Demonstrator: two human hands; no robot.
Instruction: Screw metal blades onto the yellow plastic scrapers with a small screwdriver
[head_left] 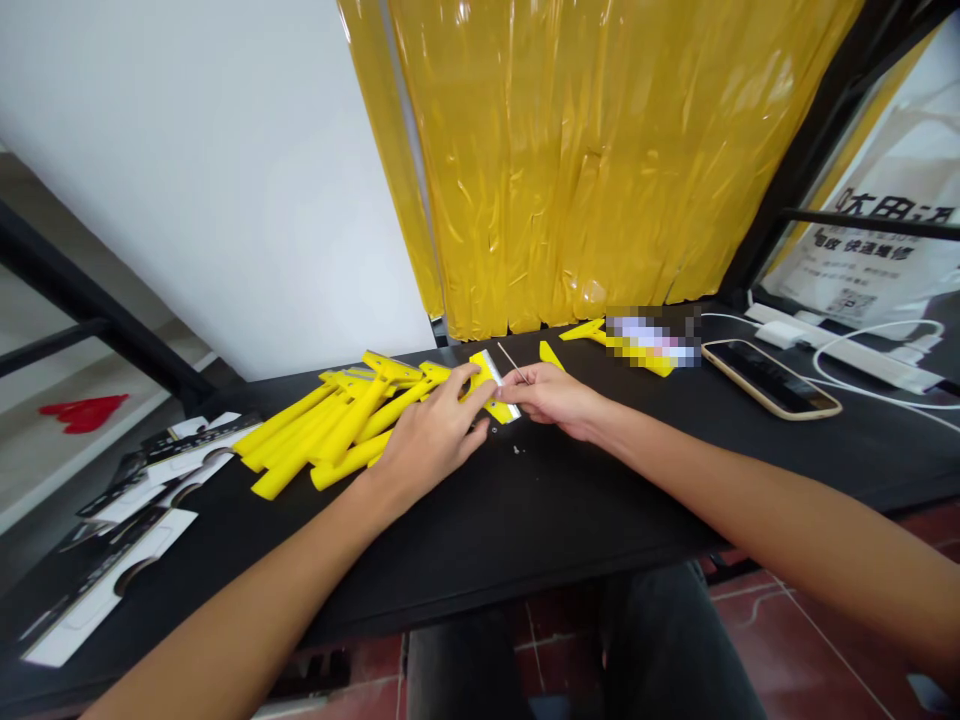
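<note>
My left hand [442,420] is closed on a yellow scraper [480,365] near the middle of the table, its fingers over the handle side. A pale metal blade strip [491,368] runs along the scraper's wide head. My right hand [555,398] pinches a thin metal rod [513,362], like a hex key, beside the blade; its lower end is hidden by the fingers. Just below the head lie tiny metal bits [517,450], too small to name surely. Left of my left hand, several more yellow scrapers [330,420] lie heaped together, handles toward me.
Black-and-white cards [112,590] are piled at the left. A yellow piece [550,353] and another yellow scraper [585,330] lie behind my right hand. At right are a phone [772,380], white cables and a power strip [847,350]. Yellow plastic strips [585,160] hang behind the black table [525,540].
</note>
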